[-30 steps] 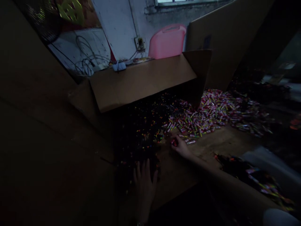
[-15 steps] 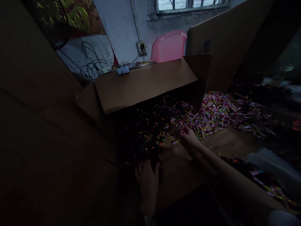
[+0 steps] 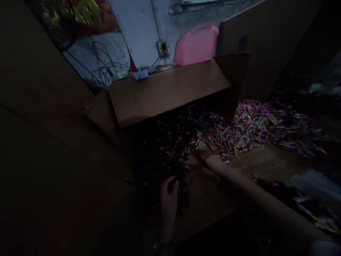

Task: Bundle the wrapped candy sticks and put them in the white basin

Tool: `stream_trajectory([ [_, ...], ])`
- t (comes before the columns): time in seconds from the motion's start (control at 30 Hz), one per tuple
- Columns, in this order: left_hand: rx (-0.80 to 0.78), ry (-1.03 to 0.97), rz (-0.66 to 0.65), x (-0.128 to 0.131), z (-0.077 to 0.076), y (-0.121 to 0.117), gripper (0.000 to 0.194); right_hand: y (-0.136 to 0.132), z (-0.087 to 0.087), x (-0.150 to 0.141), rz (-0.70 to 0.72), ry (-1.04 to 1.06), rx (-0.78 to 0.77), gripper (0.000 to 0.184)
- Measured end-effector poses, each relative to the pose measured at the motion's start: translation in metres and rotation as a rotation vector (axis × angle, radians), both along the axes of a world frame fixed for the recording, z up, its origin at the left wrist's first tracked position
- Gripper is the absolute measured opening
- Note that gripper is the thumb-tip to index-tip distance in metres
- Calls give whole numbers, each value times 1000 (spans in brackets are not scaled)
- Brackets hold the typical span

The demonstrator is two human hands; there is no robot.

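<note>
My left hand (image 3: 169, 193) is at the lower middle, thumb and fingers curled toward each other at the near side of a dark heap of small pieces (image 3: 160, 156) with orange, yellow and green specks. The gap between them is too dark to show what they hold, if anything. Farther right, my right hand (image 3: 210, 162) reaches over the brown work surface (image 3: 202, 192), its fingers bent together beside the dark heap. Its fingertips are in shadow. Just beyond it lies a pile of small pink, white and yellow tube-like pieces (image 3: 245, 128).
A cardboard box (image 3: 170, 92) lies open toward me behind the dark heap. A pink plastic container (image 3: 197, 44) stands behind its flap, near a wall socket (image 3: 163, 47) and cables. Large cardboard (image 3: 53, 142) rises on the left. Clear plastic (image 3: 314, 186) lies at the right.
My right hand has come down and slightly left, from the edge of the colourful pile toward the dark heap. My left hand's spread fingers have curled in. The view has tilted down slightly.
</note>
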State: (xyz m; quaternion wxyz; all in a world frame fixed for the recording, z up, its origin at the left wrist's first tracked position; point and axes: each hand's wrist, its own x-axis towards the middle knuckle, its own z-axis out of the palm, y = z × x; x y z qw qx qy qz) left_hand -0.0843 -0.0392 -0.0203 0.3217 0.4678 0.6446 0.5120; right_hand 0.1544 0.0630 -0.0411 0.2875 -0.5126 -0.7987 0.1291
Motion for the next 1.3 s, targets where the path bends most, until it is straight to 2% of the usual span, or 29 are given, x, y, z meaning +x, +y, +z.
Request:
stream_trajectory([
  [0.1, -138, -319, 40, 9, 8, -3, 26, -8, 4, -2, -33, 253, -73, 21],
  [0.23, -205, -703, 93, 20, 17, -7, 29, -40, 15, -10, -85, 596, -218, 30],
  [0.33, -251, -795, 37, 28, 24, -9, 30, -71, 21, -21, -70, 754, -340, 34],
  [0.5, -333, -945, -179, 41, 37, -14, 43, -109, 25, -34, -18, 1094, -679, 35],
  [0.57, -326, -989, -202, 45, 42, -16, 44, -119, 28, -34, -37, 1135, -694, 34],
  [0.77, -271, -907, -197, 53, 47, -19, 42, -141, 43, -33, -148, 1061, -638, 32],
  [0.97, -61, -703, -157, 65, 43, -22, 63, -153, 51, -33, -233, 1015, -561, 28],
  [1.03, -16, -619, -144, 67, 41, -23, 65, -157, 55, -29, -260, 988, -532, 27],
  [1.17, -20, -570, -163, 66, 42, -28, 60, -164, 62, -23, -290, 1011, -553, 27],
  [1.3, -68, -593, -190, 63, 51, -30, 56, -168, 67, -20, -293, 1031, -610, 28],
])
